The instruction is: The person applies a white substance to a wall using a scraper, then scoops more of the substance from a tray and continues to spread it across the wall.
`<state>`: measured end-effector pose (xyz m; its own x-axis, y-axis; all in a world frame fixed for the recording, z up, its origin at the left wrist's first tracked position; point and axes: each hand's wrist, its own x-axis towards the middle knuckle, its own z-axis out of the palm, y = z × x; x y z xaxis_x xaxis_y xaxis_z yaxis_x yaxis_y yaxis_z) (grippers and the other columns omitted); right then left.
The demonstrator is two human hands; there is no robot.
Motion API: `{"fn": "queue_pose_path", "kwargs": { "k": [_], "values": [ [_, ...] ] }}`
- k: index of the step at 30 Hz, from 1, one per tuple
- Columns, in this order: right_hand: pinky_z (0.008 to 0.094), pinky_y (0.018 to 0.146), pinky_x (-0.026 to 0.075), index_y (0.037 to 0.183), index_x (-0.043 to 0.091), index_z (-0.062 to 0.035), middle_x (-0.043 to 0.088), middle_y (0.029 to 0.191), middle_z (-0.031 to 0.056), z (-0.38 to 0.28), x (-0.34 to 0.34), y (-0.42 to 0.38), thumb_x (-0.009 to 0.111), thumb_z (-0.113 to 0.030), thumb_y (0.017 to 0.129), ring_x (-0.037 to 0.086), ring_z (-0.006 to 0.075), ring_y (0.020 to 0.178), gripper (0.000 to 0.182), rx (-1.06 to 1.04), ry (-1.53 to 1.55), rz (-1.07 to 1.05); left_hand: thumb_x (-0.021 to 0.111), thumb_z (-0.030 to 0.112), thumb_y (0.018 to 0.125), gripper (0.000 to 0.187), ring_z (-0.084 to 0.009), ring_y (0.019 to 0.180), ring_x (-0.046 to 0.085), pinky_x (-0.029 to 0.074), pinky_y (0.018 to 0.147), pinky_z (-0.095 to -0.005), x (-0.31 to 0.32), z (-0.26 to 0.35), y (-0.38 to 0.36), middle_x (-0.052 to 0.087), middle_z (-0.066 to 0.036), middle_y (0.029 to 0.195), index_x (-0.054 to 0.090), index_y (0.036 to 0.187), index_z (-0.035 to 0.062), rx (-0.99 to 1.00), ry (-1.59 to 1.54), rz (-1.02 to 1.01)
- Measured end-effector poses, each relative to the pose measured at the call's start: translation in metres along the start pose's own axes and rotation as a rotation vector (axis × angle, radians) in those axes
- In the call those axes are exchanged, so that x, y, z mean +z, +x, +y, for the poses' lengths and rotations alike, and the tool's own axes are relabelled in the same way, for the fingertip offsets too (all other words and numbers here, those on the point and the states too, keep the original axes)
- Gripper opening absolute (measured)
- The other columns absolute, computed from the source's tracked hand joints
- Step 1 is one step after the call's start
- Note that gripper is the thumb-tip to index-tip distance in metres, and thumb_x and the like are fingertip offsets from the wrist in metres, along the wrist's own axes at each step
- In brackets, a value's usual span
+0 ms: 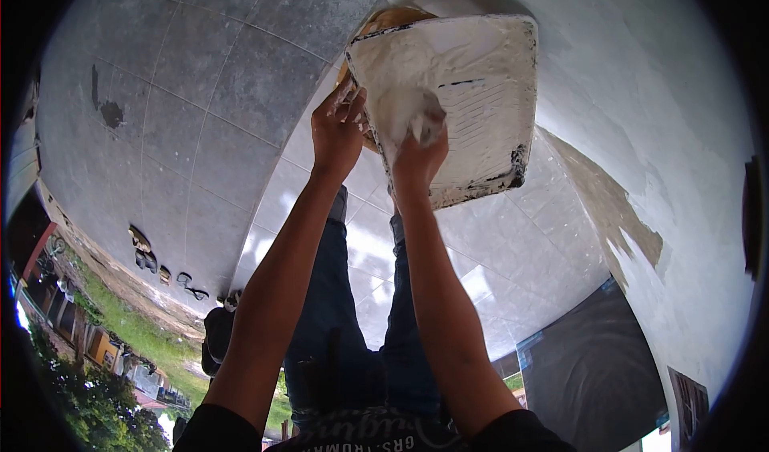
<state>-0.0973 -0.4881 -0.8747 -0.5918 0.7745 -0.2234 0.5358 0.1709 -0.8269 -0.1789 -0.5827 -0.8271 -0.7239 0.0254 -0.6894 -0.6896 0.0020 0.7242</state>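
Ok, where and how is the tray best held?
Probably take the tray by its left rim, coming from the left, where the left hand is. That long, narrow edge should suit a pinch, while the inner face is smeared with pale paste.

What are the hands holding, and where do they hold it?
The left hand seems to hold the tray by its left edge. The right hand is blurred; I can't tell if it holds anything.
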Motion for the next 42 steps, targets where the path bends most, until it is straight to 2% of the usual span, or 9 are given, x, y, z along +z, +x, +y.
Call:
{"fn": "queue_pose_path", "kwargs": {
  "k": [2,6,13,14,20,26,32,37,42],
  "values": [
    [0.0339,0.085,0.050,0.117,0.054,0.0050,0.057,0.119,0.0194,-0.013,0.004,0.030,0.054,0.004,0.082,0.056,0.0257,0.110,0.036,0.146,0.275,-0.077,0.060,0.013,0.093,0.046,-0.0286,0.113,0.058,0.057,0.084,-0.0386,-0.002,-0.002,0.000,0.052,-0.021,0.130,0.047,0.135,0.0000,-0.012,-0.002,-0.007],
    [0.0342,0.084,0.050,0.111,0.057,0.0040,0.064,0.108,0.0188,-0.048,-0.028,0.097,0.056,0.002,0.079,0.062,0.0284,0.100,0.032,-0.030,0.128,0.114,0.060,0.013,0.093,0.046,-0.0292,0.113,0.058,0.057,0.084,-0.0380,-0.003,-0.001,0.001,0.053,-0.021,0.129,0.048,0.135,-0.0001,0.026,0.003,-0.009],
    [0.0360,0.088,0.047,0.105,0.061,0.0002,0.066,0.105,0.0208,-0.055,-0.008,0.095,0.060,-0.003,0.075,0.064,0.0330,0.099,0.031,-0.084,-0.101,0.049,0.060,0.012,0.092,0.044,-0.0279,0.114,0.058,0.058,0.082,-0.0354,0.000,-0.004,0.002,0.054,-0.021,0.128,0.049,0.133,-0.0016,0.018,-0.011,0.004],
    [0.0404,0.084,0.048,0.108,0.060,-0.0031,0.066,0.101,0.0255,-0.050,-0.002,0.094,0.060,-0.006,0.077,0.062,0.0418,0.101,0.031,-0.155,-0.096,-0.049,0.060,0.012,0.092,0.044,-0.0279,0.114,0.058,0.058,0.082,-0.0354,-0.001,-0.004,0.002,0.054,-0.021,0.128,0.049,0.133,-0.0016,0.017,-0.008,0.002],
    [0.0355,0.087,0.047,0.112,0.058,-0.0005,0.067,0.101,0.0187,-0.052,-0.025,0.110,0.059,0.002,0.079,0.064,0.0308,0.098,0.033,-0.147,0.139,-0.019,0.061,0.011,0.092,0.044,-0.0271,0.109,0.060,0.059,0.079,-0.0339,-0.004,-0.005,0.003,0.056,-0.022,0.124,0.049,0.132,-0.0026,0.048,0.080,-0.007],
    [0.0339,0.086,0.048,0.119,0.056,0.0014,0.067,0.101,0.0149,-0.044,-0.020,0.094,0.058,0.003,0.080,0.065,0.0266,0.093,0.040,-0.177,-0.138,0.067,0.061,0.008,0.091,0.044,-0.0270,0.109,0.060,0.058,0.081,-0.0350,0.000,-0.003,0.001,0.056,-0.022,0.124,0.049,0.132,-0.0028,0.041,0.062,0.014],
    [0.0252,0.073,0.050,0.120,0.055,0.0008,0.062,0.107,0.0159,-0.079,-0.031,0.089,0.057,0.003,0.081,0.062,0.0170,0.096,0.039,0.103,0.506,-0.156,0.060,0.008,0.092,0.045,-0.0285,0.113,0.059,0.058,0.083,-0.0362,-0.002,-0.003,0.000,0.056,-0.021,0.126,0.048,0.133,-0.0031,0.046,0.023,0.004],
    [0.0384,0.085,0.048,0.114,0.058,0.0013,0.066,0.102,0.0207,-0.053,-0.013,0.072,0.058,0.000,0.076,0.064,0.0357,0.100,0.038,-0.085,0.093,-0.301,0.061,0.006,0.091,0.045,-0.0277,0.112,0.059,0.058,0.082,-0.0335,0.000,0.003,-0.001,0.054,-0.022,0.128,0.049,0.132,-0.0032,0.001,0.042,0.011],
    [0.0403,0.084,0.048,0.112,0.057,0.0003,0.066,0.097,0.0243,-0.062,-0.006,0.062,0.057,0.000,0.075,0.064,0.0408,0.097,0.038,-0.085,0.060,-0.338,0.062,0.004,0.090,0.045,-0.0277,0.114,0.058,0.057,0.082,-0.0328,-0.003,-0.001,0.001,0.053,-0.022,0.130,0.049,0.132,-0.0031,0.029,0.068,0.005]
  ]
}}
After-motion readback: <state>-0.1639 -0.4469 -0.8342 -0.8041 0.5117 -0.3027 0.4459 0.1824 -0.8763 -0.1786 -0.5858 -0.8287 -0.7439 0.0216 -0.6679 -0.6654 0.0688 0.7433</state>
